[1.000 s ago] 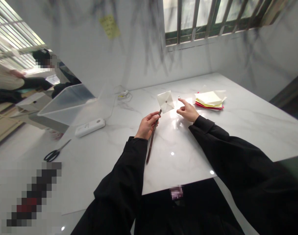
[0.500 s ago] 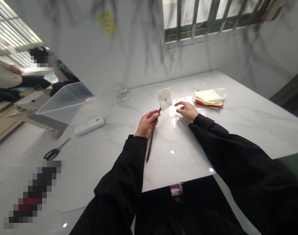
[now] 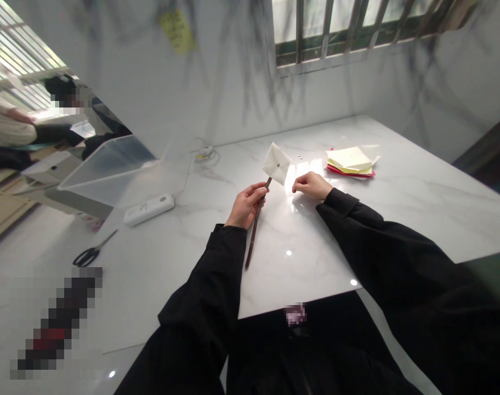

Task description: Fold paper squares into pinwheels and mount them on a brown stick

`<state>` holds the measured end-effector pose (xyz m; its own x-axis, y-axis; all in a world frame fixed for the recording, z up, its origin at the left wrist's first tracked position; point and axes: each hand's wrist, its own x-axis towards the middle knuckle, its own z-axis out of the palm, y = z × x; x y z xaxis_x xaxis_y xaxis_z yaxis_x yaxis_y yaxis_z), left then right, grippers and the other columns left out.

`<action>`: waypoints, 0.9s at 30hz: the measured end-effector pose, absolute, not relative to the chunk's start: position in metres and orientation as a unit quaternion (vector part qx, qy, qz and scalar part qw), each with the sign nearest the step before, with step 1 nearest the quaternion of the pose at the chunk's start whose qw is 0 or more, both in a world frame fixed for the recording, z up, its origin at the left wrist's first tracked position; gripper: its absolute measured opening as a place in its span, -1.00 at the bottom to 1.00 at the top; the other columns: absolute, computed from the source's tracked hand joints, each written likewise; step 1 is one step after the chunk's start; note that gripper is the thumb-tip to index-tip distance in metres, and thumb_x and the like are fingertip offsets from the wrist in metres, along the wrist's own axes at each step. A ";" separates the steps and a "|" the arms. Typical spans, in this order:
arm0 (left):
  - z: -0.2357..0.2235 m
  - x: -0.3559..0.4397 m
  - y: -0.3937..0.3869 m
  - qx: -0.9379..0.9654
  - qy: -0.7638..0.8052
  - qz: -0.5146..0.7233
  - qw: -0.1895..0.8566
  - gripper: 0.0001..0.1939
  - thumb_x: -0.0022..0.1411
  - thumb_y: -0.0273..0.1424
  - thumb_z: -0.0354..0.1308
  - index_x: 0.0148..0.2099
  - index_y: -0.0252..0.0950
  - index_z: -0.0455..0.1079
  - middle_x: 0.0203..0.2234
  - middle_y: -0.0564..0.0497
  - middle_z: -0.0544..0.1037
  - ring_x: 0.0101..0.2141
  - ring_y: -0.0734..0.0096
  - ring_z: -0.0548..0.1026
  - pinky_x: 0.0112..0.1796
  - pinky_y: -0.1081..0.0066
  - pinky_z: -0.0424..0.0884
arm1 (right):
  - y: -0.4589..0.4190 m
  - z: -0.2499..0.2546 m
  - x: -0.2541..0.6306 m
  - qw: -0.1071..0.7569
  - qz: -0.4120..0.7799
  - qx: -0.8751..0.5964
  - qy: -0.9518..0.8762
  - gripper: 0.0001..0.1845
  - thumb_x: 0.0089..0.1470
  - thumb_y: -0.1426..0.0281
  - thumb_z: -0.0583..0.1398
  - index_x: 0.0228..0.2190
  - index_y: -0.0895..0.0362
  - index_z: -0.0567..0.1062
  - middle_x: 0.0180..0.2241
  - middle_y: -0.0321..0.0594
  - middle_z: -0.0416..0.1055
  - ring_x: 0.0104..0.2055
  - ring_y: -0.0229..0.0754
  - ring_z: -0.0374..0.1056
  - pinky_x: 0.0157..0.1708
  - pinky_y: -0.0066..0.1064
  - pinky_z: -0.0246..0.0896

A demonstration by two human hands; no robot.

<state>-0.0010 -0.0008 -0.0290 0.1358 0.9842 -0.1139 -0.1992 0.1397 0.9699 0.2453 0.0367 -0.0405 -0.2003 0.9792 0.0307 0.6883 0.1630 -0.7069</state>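
Note:
My left hand [image 3: 245, 206] grips a dark brown stick [image 3: 254, 233] near its top end. A white paper pinwheel [image 3: 276, 163] is pinned to the stick's tip and stands above the white marble table [image 3: 418, 203]. My right hand [image 3: 311, 185] hovers just right of the pinwheel with its fingers curled in, holding nothing that I can see. A small stack of paper sheets [image 3: 351, 161], pale yellow on top and red beneath, lies behind my right hand. Two tiny pins [image 3: 300, 156] lie on the table between the pinwheel and the stack.
A clear plastic bin [image 3: 106, 170] stands at the left, with a white power strip [image 3: 148, 209] in front of it and black scissors [image 3: 92, 252] nearer the left edge. A cable and plug [image 3: 204, 156] lie by the wall. Other people sit in the far left background.
My right hand has drawn its pointing finger back and curled its fingers. The pinwheel has turned on the stick.

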 end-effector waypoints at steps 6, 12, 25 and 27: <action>-0.029 -0.001 -0.001 0.442 0.444 0.484 0.611 -0.45 -0.13 -0.22 0.57 -0.08 -0.29 0.59 -0.25 -0.03 0.61 -0.44 0.54 0.39 -0.40 0.43 0.26 | 0.037 -0.041 0.244 0.255 0.282 -0.584 -0.717 -0.75 0.07 0.35 0.21 -0.40 0.13 0.71 -0.50 -0.28 0.51 -0.37 -0.20 0.36 -0.28 -0.40 0.12; -0.029 -0.002 0.000 0.435 0.444 0.486 0.614 -0.46 -0.13 -0.24 0.57 -0.07 -0.29 0.59 -0.26 -0.02 0.61 -0.44 0.55 0.39 -0.39 0.44 0.27 | 0.040 -0.042 0.246 0.291 0.260 -0.625 -0.676 -0.73 0.06 0.37 0.22 -0.24 0.16 0.68 -0.44 -0.23 0.53 -0.34 -0.16 0.40 -0.23 -0.38 0.16; -0.032 -0.002 0.000 0.468 0.440 0.459 0.613 -0.50 -0.15 -0.21 0.59 -0.15 -0.29 0.62 -0.34 -0.04 0.62 -0.44 0.50 0.39 -0.37 0.41 0.28 | 0.033 -0.034 0.252 0.326 0.154 -0.617 -0.699 -0.47 0.08 0.44 0.17 0.07 0.14 0.64 -0.41 -0.18 0.60 -0.36 -0.12 0.40 -0.23 -0.36 0.23; -0.032 -0.002 0.000 0.468 0.442 0.462 0.610 -0.50 -0.14 -0.20 0.59 -0.14 -0.29 0.62 -0.33 -0.04 0.62 -0.44 0.50 0.39 -0.38 0.41 0.29 | 0.037 -0.038 0.255 0.246 0.180 -0.631 -0.714 -0.66 0.08 0.43 0.19 -0.20 0.12 0.75 -0.42 -0.16 0.60 -0.35 -0.12 0.41 -0.29 -0.37 0.18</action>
